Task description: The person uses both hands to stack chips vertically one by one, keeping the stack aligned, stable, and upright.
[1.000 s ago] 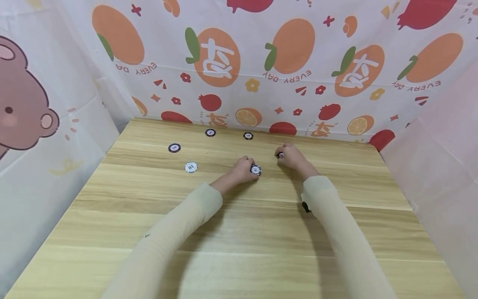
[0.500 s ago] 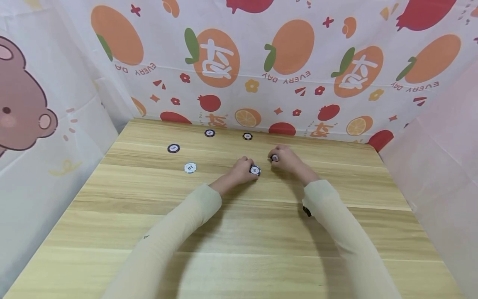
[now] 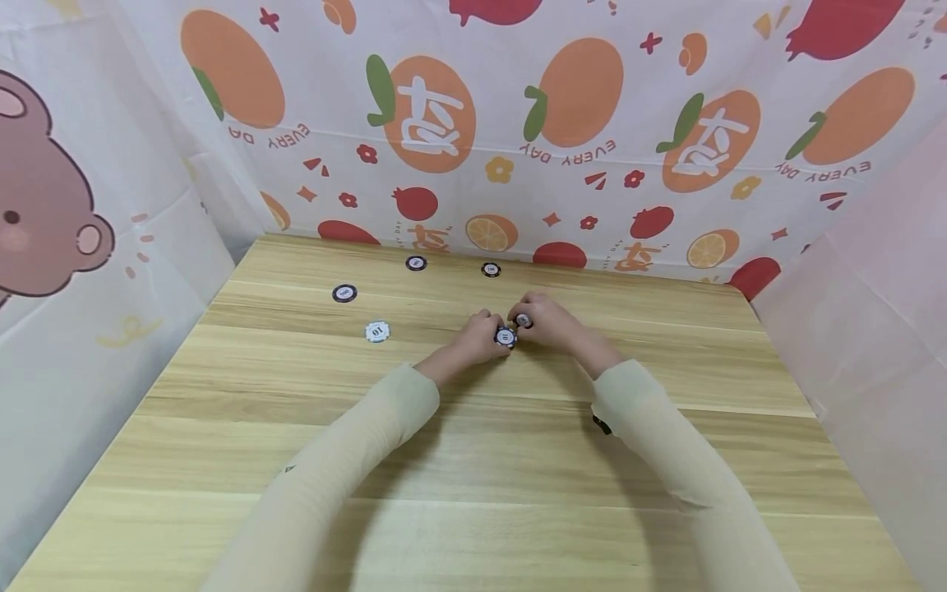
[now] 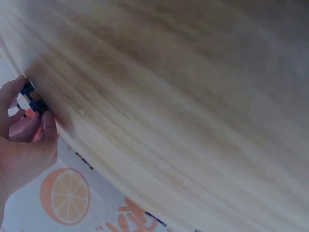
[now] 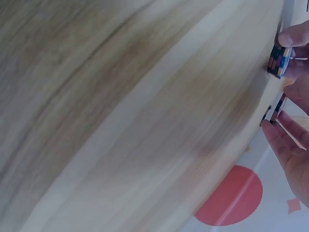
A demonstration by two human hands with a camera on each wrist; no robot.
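Observation:
My left hand grips a small stack of poker chips by its edges, fingers on the far side and thumb on the near side. In the right wrist view the stack shows layered blue and pale edges. Just right of it, my right hand pinches a dark-rimmed poker chip, its fingertips right beside the stack. Seen from the right wrist, this chip is held tilted between thumb and fingers. The left wrist view has the left hand with thumb and fingers at the stack's sides.
Dark poker chips lie apart at the back of the wooden table: one at left, one farther back, one near the curtain. A white chip lies left of my left hand. A fruit-patterned curtain borders the table's back.
My right hand has moved left and slightly nearer with its chip, coming up beside the stack. The left hand stays in place, holding the stack.

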